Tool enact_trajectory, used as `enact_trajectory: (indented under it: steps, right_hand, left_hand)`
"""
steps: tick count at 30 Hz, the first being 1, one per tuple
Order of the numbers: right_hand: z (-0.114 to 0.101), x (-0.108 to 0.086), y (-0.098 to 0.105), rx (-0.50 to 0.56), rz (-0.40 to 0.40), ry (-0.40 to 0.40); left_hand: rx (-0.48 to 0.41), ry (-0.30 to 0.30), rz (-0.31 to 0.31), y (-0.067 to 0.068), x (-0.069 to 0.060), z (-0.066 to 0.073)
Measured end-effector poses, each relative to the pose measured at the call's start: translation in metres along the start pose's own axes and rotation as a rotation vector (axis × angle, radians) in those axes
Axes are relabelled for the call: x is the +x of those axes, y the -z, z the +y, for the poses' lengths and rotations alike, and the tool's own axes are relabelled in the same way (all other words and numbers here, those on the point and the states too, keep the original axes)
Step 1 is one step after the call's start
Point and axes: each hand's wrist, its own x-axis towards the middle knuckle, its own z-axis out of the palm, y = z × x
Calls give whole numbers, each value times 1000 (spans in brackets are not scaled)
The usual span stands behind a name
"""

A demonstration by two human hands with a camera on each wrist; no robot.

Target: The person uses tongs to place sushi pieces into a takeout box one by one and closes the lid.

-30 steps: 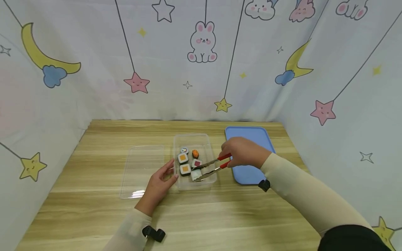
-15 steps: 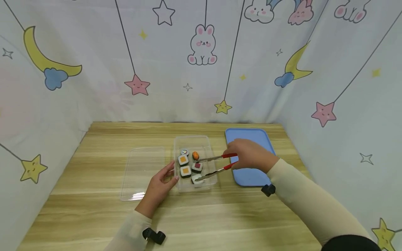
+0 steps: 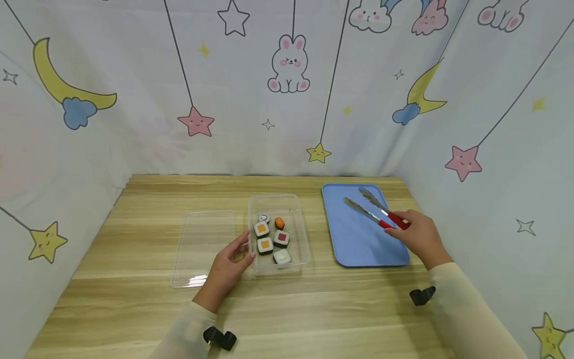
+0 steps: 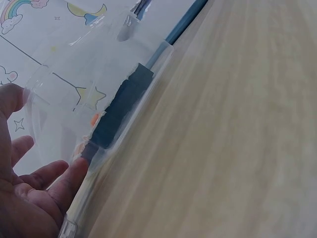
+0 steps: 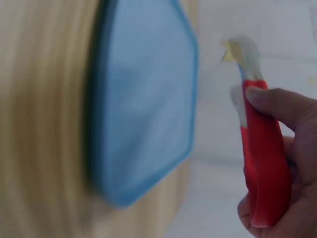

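Observation:
My left hand rests against the left side of a clear plastic container; in the left wrist view its fingertips touch the wall. Several sushi pieces sit inside, including an orange-topped one, a red-centred roll, two yellow-centred rolls and a pale green-topped piece. My right hand grips metal tongs by their red handles. The tong arms are spread above the blue tray, with nothing between their tips.
A clear plastic lid lies flat on the wooden table, left of the container. A white curtain printed with stars, moons and rabbits hangs behind the table and on both sides.
My right hand has carried the tongs from the sushi in the container to the right, over the blue tray. Their tips have come off the pale piece, which stays inside. My left hand has stayed put.

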Motion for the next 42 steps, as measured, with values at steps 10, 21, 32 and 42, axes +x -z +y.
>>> enact_trajectory:
  steps: [10,21,32,42]
  right_hand:
    - [75,-19,-12,-8,134,-316]
    - [95,-27,-23,-61,111,-370]
    - [103,-29,-32,-108,101,-285]
    - [16,-16,-21,-80,221,-188]
  left_hand:
    - [-23,-15,-9,0,1,0]
    - [-32,-18,-9,-2,0,0]
    - [28,-1,-1,-4,3,1]
    - [71,-76,57,27,-1,18]
